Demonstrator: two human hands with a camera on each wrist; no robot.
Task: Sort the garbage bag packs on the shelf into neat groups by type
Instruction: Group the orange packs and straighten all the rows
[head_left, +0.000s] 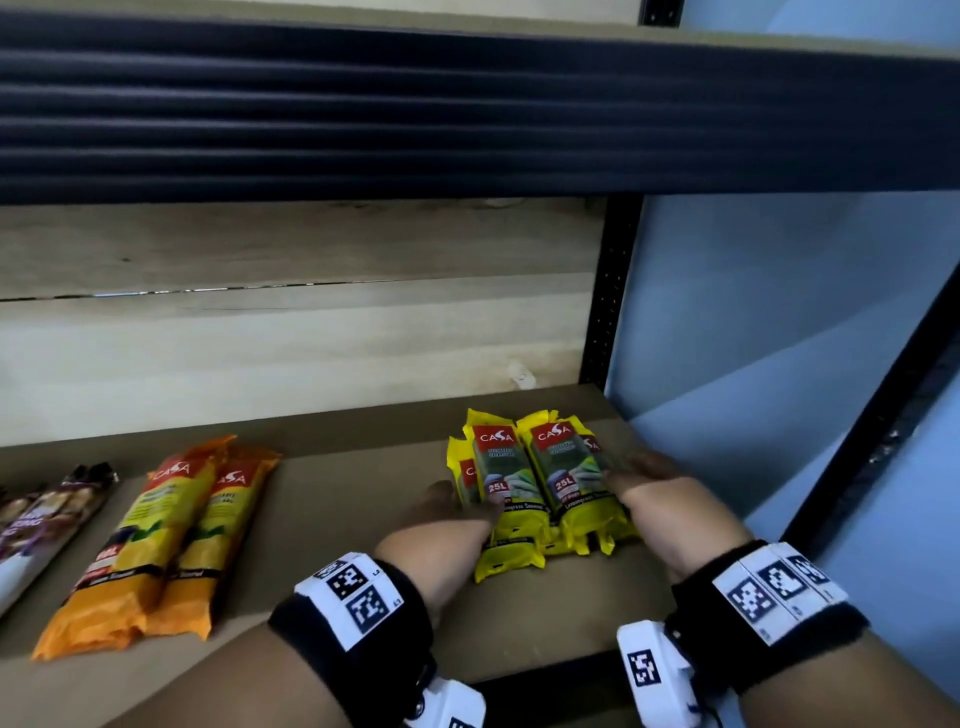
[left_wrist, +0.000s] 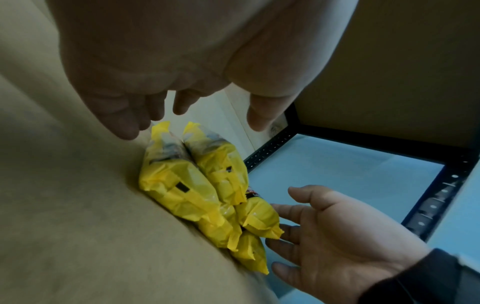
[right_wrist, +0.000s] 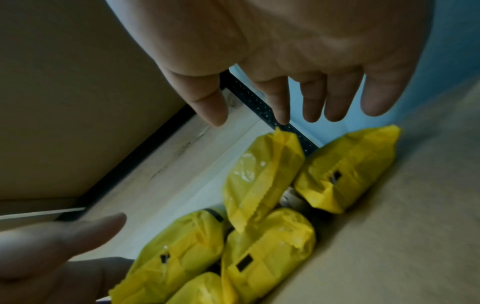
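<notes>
On the brown shelf (head_left: 363, 467), the left hand (head_left: 447, 512) and right hand (head_left: 644, 480) — fingers spread — flank the yellow packs (head_left: 540, 488). Squaring this group looks the step in hand; next, probably, press inward evenly.

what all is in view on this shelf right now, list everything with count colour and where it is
yellow packs: at least four, yellow with red logo and 25L label, piled in two layers at the right end of the shelf
orange packs: two, orange-yellow with red logo, side by side left of centre
purple pack: at least one, dark purple and white, at the far left edge, partly cut off
shelf board: one, tan, under all the packs
upper shelf edge: one, dark ribbed metal, overhead
back panel: one, pale wood, behind the shelf
upright post: one, black perforated metal, at the back right
left hand: fingers straight, against the pile's left side
right hand: fingers straight, against the pile's right side
</notes>
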